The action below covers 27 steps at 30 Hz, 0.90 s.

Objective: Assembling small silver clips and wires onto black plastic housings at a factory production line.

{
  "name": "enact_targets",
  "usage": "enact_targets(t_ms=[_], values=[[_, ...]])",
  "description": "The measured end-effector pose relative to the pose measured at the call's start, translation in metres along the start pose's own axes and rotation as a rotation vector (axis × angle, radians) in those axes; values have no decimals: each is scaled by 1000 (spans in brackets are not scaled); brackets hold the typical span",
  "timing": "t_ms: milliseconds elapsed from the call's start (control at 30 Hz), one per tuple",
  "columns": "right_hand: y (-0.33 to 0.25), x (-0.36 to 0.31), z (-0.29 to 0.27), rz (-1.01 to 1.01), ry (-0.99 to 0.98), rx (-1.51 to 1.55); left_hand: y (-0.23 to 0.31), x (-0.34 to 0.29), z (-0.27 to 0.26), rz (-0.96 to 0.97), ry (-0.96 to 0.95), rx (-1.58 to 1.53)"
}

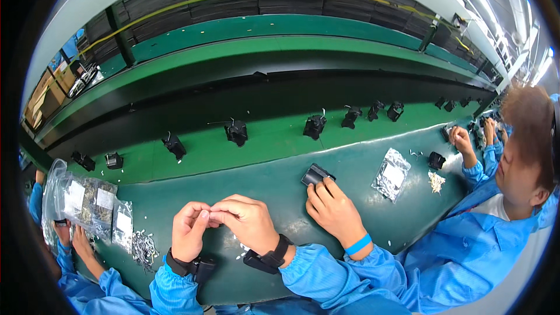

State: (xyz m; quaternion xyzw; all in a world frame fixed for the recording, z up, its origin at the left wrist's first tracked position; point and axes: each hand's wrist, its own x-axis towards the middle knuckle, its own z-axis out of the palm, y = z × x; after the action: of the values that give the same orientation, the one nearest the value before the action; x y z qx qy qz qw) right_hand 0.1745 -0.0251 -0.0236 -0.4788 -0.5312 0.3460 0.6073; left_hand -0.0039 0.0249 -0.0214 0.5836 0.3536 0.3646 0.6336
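Note:
My left hand (189,233) and my right hand (246,217) meet above the green table, thumbs and fingertips pinched together. Whatever lies between the fingertips is too small or hidden to make out. Both wrists wear black straps with dark boxy devices. A few small white pieces (241,252) lie on the table beside my right wrist. To the left of my left hand sits a pile of small grey-white pieces (144,248). On the right, a co-worker's hand (335,207) with a blue wristband rests on a black box-shaped part (318,174).
Black parts, one of them here (236,132), stand spaced along a green conveyor belt (204,157) beyond the table. Clear bags of small parts lie left (87,201) and right (391,175). A co-worker (466,251) sits close on my right; another's hands (81,242) work at left.

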Motion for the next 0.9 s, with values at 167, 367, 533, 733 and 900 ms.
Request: enact_targets(t_ms=[167,367,533,733,900], values=[[4,-2,4,-55,35,-143,-4,-2,0,-37,5,17],[5,-3,4,-109,54,-183,-5,-1,-1,1,21,84],[1,-1,4,-24,44,-187,0,-4,2,16,60,136],[5,0,10,-87,34,-185,-3,-9,4,77,152,180],[7,1,10,-77,18,-176,-8,-9,2,146,203,367]])
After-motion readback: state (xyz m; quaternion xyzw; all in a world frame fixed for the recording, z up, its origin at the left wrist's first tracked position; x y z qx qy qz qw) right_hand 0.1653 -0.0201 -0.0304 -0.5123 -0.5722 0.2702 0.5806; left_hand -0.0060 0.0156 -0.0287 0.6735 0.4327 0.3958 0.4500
